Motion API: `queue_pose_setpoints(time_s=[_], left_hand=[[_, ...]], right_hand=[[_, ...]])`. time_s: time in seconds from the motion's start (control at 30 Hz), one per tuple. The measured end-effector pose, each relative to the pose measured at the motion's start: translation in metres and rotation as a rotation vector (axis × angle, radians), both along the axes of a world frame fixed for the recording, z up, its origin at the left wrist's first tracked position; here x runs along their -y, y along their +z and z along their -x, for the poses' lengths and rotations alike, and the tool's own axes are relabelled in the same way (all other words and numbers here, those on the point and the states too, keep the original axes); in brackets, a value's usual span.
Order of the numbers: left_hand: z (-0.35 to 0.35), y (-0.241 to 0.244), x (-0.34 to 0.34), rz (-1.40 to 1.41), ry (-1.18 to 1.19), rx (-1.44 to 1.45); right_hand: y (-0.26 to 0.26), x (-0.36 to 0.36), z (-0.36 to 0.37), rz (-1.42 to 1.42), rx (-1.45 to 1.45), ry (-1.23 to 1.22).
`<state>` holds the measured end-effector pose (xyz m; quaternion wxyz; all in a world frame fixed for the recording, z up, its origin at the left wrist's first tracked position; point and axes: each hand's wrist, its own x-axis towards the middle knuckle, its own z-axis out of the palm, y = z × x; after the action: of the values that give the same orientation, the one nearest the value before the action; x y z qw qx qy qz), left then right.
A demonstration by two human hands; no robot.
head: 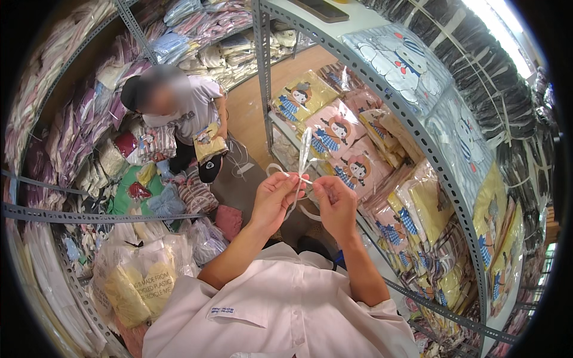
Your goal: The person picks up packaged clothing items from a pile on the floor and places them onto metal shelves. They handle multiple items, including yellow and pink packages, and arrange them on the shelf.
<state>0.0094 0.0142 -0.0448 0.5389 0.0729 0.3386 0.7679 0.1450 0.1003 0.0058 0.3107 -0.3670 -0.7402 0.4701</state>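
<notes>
A bunched white strip (305,150), like fabric tape or cord, stands up between my hands, its loose ends looping down below them. My left hand (276,197) pinches it between thumb and fingers at the gathered point. Just to the right, my right hand (335,203) grips a short length drawn out sideways from that same point. Whether a knot is there is too small to tell. Behind the strip lie pink and yellow printed garments in clear plastic bags (331,129), on a shelf apart from my hands.
Grey slotted-metal shelving (264,67) curves around on the right, with a phone (320,10) on its top board. At left a person (183,103) holds bagged garments (209,142) among piles of clothes. A clear plastic bag (143,286) of yellow items sits at lower left.
</notes>
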Motion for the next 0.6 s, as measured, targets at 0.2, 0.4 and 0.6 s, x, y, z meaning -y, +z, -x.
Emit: queue_pose_setpoints(time_s=[0.2,0.4,0.6], left_hand=[[-0.003,-0.012,-0.003,-0.032,0.038,0.310],[0.006,-0.021,-0.011,0.047,0.236,0.508],[0.064,-0.044,-0.019,-0.016,0.430,0.533]], right_hand=[[0.003,0.017,0.005,-0.173,0.187,0.186],[-0.010,0.030,0.007,-0.061,0.118,0.197],[-0.005,0.054,-0.032,0.034,0.176,0.340]])
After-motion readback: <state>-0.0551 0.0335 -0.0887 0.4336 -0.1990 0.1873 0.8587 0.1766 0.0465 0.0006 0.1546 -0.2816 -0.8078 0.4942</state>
